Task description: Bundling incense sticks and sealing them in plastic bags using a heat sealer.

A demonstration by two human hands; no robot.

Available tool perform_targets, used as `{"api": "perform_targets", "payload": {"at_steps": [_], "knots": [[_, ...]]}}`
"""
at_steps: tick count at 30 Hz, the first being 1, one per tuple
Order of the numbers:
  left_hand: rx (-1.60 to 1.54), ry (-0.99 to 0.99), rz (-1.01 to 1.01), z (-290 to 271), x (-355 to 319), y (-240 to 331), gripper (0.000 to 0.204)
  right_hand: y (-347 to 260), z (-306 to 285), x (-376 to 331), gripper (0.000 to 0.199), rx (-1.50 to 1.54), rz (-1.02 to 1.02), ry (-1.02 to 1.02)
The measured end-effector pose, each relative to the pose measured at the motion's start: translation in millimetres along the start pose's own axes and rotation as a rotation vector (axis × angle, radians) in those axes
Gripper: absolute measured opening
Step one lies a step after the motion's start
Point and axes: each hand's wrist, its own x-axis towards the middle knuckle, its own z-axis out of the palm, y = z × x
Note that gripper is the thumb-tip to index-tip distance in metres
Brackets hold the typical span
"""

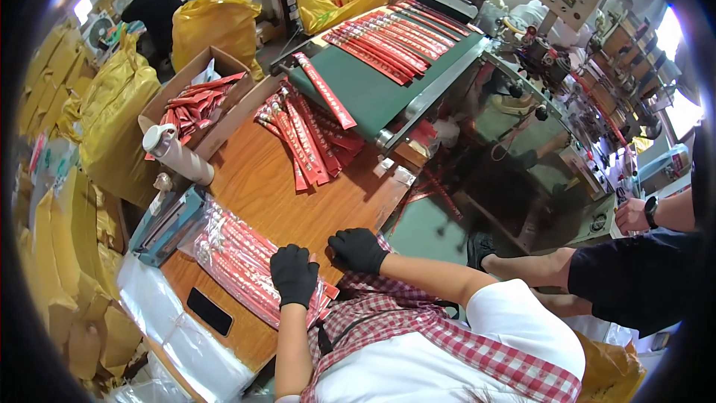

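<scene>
Bag of long red packets (pixel 242 257) lies flat on the wood-grain table (pixel 257 168), near edge, slanting from the teal box (pixel 170 227) toward the person's front. Packets are thin flat strips, glossy, pale print along the length. Clear bag (pixel 211 218) is crinkly film, lots of glare, loose at the far end.

Left hand (pixel 294 276): black knit glove, palm down at the near end of the packets, forearm straight up from the lower edge. Fingers bent, a bit of bare fingertip showing on the inner side. Looks in contact with the packets; can't tell if it pinches any.

Right hand (pixel 358 250): same glove, just right of the left one, at the table edge by the checked cloth apron (pixel 373 325). Forearm comes in from the right, elbow out. Fingers curled in, loosely closed; nothing visible in it, but the palm side is hidden, so can't confirm.

Black glossy phone (pixel 209 311) beside the bag, slick clear film (pixel 183 332) left of it. Loose pile of packets (pixel 306 134) fanned out farther up, below the green smooth belt (pixel 369 104).

Packet ends near the apron are partly covered by the left hand. Co-worker at right is cut off by the dark lens rim.
</scene>
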Motion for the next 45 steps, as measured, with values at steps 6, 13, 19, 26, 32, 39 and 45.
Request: {"api": "perform_targets", "payload": {"at_steps": [6, 13, 19, 26, 32, 39, 45], "knots": [[0.001, 0.004, 0.001, 2, 1, 0, 0.019, 2, 2, 0, 0.036, -0.011, 0.012, 0.045], [0.02, -0.036, -0.012, 0, 3, 0, 0.021, -1, -4, 2, 0.032, -0.005, 0.028, 0.044], [-0.001, 0.014, 0.006, 2, 2, -1, 0.02, -1, -3, 0, 0.029, -0.012, 0.023, 0.075], [-0.035, 0.012, 0.004, 4, 1, -5, 0.017, -1, -7, 30, 0.034, 0.176, 0.25, 0.241], [-0.024, -0.007, -0.036, 5, 3, -6, 0.018, 38, -38, 151, 0.09, -0.231, 0.372, 0.429], [-0.068, 0.036, -0.056, 9, 18, -4, 0.019, 187, -18, 193, 0.105, 0.281, 0.465, 0.132], [-0.094, 0.052, -0.148, -4, 18, -17, 0.02, 142, -5, 170, 0.1, 0.11, 0.268, -0.006]]}}
